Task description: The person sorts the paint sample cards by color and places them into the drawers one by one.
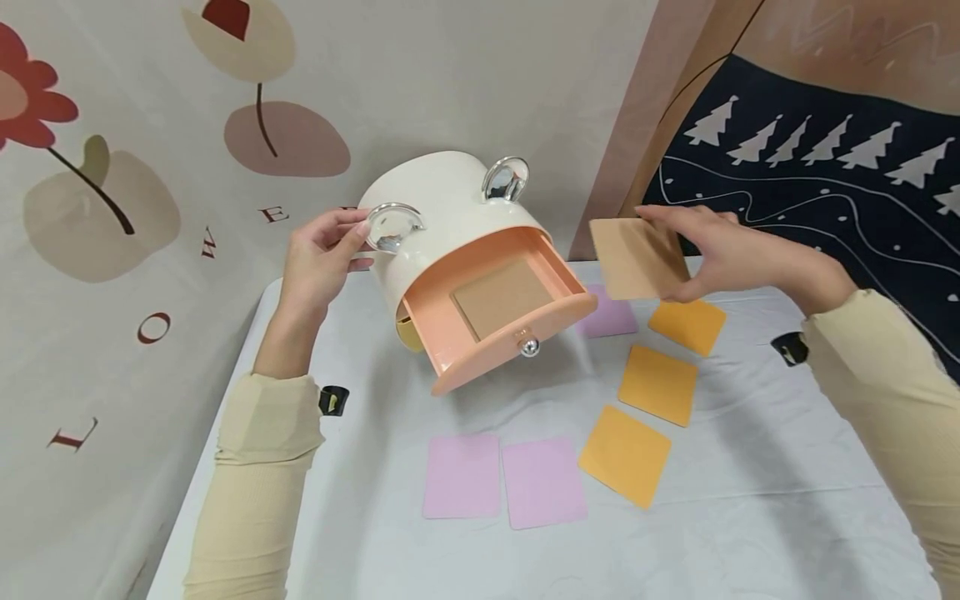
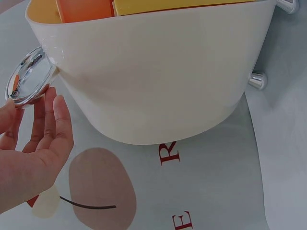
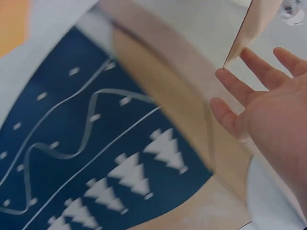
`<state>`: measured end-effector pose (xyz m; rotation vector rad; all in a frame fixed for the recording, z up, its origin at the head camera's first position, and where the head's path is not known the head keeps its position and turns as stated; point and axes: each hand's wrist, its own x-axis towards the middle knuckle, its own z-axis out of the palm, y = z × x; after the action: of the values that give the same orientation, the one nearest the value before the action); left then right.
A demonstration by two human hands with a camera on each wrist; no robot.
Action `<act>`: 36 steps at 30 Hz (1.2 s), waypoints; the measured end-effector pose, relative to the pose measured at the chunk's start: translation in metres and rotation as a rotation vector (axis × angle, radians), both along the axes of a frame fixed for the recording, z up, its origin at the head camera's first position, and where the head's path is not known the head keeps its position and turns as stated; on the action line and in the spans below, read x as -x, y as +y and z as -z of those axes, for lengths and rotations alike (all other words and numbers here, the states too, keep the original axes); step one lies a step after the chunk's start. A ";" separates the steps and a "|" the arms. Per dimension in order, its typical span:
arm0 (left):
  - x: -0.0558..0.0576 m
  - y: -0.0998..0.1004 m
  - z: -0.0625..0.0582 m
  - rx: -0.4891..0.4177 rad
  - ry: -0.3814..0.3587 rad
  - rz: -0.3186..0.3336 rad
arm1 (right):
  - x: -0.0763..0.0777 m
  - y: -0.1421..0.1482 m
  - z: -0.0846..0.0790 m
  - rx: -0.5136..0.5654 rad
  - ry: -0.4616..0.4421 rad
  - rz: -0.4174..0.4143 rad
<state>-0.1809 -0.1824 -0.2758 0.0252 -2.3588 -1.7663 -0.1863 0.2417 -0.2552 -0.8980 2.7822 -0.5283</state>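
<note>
My left hand (image 1: 318, 254) pinches the silver round ear (image 1: 393, 229) on the near left of a white storage box (image 1: 427, 187), which is tilted. A peach drawer (image 1: 483, 360) with a silver knob is pulled out of it. Inside the drawer lies a flat tan card (image 1: 504, 298), perhaps more than one. To the right of the box, my right hand (image 1: 738, 250) holds a tan square card (image 1: 637, 258) in the air by its edge, thumb below and fingers above. The right wrist view shows that card (image 3: 252, 31) edge-on at the fingertips.
Two lilac cards (image 1: 461, 477) lie side by side at the front of the white-covered table (image 1: 720, 533), and a third lilac card (image 1: 609, 312) lies near the box. Three orange cards (image 1: 657, 384) form a row at the right. A printed curtain (image 1: 450, 75) hangs behind.
</note>
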 end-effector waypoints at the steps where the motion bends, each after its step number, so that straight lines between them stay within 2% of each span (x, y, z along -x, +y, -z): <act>1: 0.000 0.000 0.000 0.004 -0.001 -0.001 | 0.002 -0.007 -0.003 0.006 -0.004 -0.016; 11: -0.001 0.000 -0.001 0.002 -0.006 -0.002 | 0.012 -0.062 -0.022 0.050 -0.018 -0.165; 20: -0.002 0.000 -0.002 0.011 -0.009 -0.004 | 0.017 -0.091 -0.025 0.036 -0.053 -0.250; 27: -0.001 -0.001 -0.001 -0.005 -0.006 0.001 | 0.018 -0.104 -0.022 0.024 -0.106 -0.266; 36: -0.002 0.000 -0.002 0.001 -0.013 -0.003 | 0.016 -0.103 -0.019 0.056 -0.092 -0.237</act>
<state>-0.1793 -0.1825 -0.2737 0.0398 -2.3675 -1.7687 -0.2026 0.1388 -0.2358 -1.1649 2.5450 -0.5932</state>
